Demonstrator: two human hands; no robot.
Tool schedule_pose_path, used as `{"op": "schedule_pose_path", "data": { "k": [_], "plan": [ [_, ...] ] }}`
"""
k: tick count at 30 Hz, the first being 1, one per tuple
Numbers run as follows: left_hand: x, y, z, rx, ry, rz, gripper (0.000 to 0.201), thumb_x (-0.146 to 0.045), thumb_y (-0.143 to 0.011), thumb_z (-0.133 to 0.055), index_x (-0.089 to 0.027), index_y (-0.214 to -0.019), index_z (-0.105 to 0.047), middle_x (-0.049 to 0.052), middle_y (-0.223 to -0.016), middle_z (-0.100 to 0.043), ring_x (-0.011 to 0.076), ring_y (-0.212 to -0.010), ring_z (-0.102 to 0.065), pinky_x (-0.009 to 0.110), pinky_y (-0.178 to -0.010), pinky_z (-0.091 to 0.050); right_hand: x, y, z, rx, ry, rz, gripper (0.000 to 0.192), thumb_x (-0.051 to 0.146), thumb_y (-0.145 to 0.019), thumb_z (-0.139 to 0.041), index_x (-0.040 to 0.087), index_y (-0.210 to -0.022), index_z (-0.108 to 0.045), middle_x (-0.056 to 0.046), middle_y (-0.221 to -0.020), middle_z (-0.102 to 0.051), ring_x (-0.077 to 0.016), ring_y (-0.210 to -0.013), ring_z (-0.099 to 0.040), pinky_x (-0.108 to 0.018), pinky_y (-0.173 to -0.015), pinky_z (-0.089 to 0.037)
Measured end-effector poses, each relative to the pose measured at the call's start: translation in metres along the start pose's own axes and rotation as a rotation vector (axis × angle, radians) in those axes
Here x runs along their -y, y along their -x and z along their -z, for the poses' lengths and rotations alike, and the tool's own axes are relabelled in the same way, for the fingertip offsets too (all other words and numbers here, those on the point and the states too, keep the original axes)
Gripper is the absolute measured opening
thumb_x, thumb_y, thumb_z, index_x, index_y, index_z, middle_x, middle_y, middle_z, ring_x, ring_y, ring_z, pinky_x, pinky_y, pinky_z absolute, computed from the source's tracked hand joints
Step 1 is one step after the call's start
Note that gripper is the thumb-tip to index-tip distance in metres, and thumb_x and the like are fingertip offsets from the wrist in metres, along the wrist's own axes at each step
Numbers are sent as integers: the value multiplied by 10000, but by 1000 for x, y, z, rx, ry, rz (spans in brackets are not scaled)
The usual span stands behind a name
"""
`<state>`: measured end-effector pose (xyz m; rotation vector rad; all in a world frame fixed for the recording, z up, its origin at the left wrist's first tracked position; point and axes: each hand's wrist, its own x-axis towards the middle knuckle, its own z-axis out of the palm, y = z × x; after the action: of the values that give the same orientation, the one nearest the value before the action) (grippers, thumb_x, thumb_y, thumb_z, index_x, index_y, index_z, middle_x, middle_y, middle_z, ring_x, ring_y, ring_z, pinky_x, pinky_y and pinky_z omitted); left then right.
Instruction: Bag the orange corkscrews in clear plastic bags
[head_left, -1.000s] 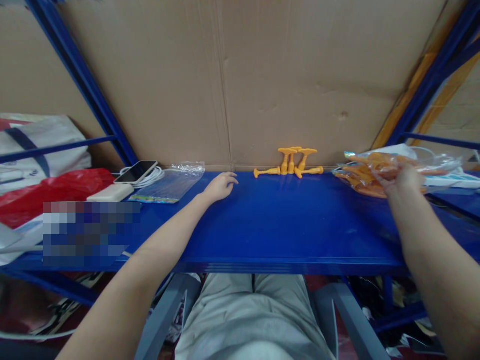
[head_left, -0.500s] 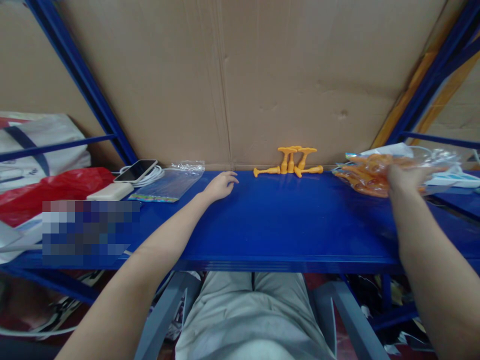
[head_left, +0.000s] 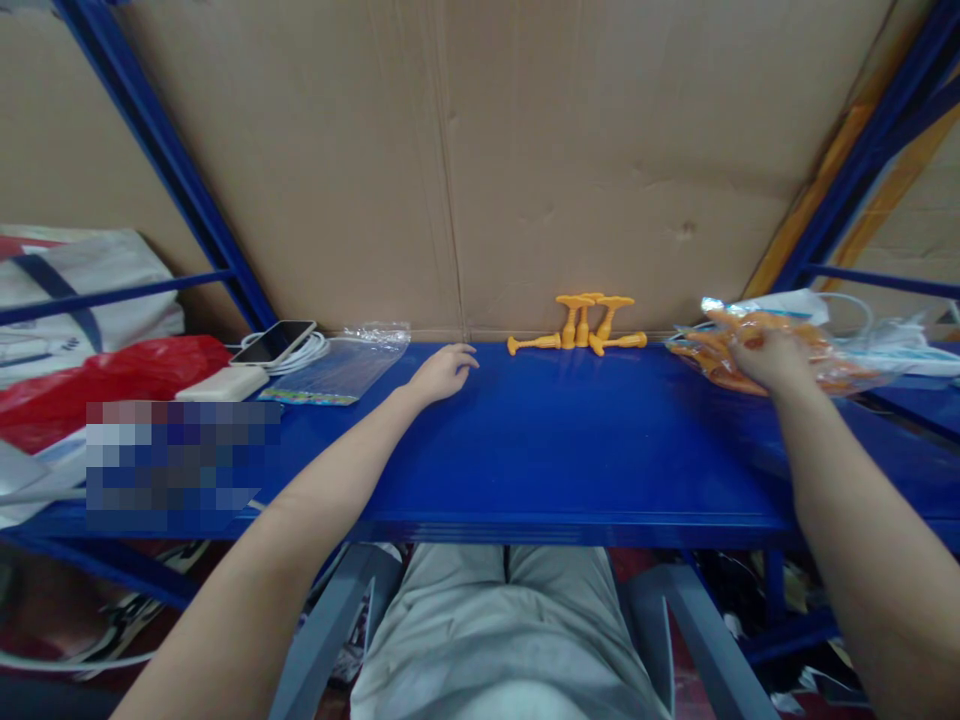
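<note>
The right hand [head_left: 769, 358] grips the bag [head_left: 757, 352] of orange parts at the shelf's [head_left: 585, 450] right end. The left hand [head_left: 441, 372] rests loosely curled, empty. Pinch one part only; steady the bag.

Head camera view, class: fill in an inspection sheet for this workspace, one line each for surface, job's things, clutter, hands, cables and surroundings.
Surface: blue shelf, bare in the middle.
Job's things: clear bag of orange parts at the right; five loose orange pegs against the cardboard backing.
Clutter: empty clear bag, phone, white block, red bag.
Hands: left hand rests flat on the shelf, holding nothing; right hand is on the bag of parts, grip hidden.
Cables: white cable coiled under the phone.
Surroundings: blue rack posts, white bag at left.
</note>
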<state>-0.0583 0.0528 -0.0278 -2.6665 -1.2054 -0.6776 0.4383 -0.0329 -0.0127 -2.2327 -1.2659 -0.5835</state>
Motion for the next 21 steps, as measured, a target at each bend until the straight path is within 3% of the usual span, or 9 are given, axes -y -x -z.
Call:
{"op": "schedule_pose_path", "data": {
  "k": [2, 4, 8, 11, 17, 21],
  "plan": [
    [0, 0, 0, 4, -8, 0, 351, -148, -841, -439, -189, -980, -760, 70, -1271, -660, 218, -1189, -612, 395, -1093, -448, 6, 2, 8, 76, -73, -110, 539, 360, -823, -471, -34, -1135, -665, -344, -1125, -637, -412, -1101, -587, -504, -894, -464],
    [0, 0, 0, 9, -13, 0, 355, -150, -843, -436, -186, -985, -759, 71, -1275, -659, 217, -1194, -609, 392, -1093, -448, 15, 6, 17, -15, -172, -101, 541, 309, -818, -456, -45, -1183, -643, -336, -1192, -623, -396, -1163, -567, -495, -961, -435],
    [-2, 0, 2, 19, -36, 8, 362, -151, -844, -428, -195, -991, -756, 60, -1278, -658, 209, -1203, -602, 386, -1103, -436, 31, 13, 25, -315, -328, 123, 450, 241, -806, -438, 31, -1133, -665, -263, -1242, -635, -320, -1219, -562, -460, -1060, -383],
    [-7, 1, 7, 36, -97, 55, 371, -152, -854, -426, -198, -1039, -744, 51, -1304, -647, 209, -1220, -589, 368, -1101, -433, 43, 19, 22, -362, -413, 319, 328, 247, -816, -446, 116, -997, -686, -217, -1145, -687, -290, -1129, -618, -449, -1026, -427],
    [-13, 7, 25, 75, -307, 362, 463, -169, -885, -419, -165, -1319, -580, 119, -1423, -551, 289, -1287, -528, 458, -1063, -438, 78, 43, 2, -166, -484, 643, 255, 230, -857, -426, 169, -900, -670, -156, -966, -711, -263, -957, -668, -412, -887, -516],
    [-2, 13, 33, 181, -363, 645, 511, -218, -897, -452, -141, -1402, -478, 189, -1478, -474, 350, -1362, -441, 545, -1076, -392, 101, 64, -11, 48, -412, 730, 238, 215, -864, -435, 167, -954, -650, -136, -937, -696, -245, -869, -666, -361, -795, -524]
  ]
}}
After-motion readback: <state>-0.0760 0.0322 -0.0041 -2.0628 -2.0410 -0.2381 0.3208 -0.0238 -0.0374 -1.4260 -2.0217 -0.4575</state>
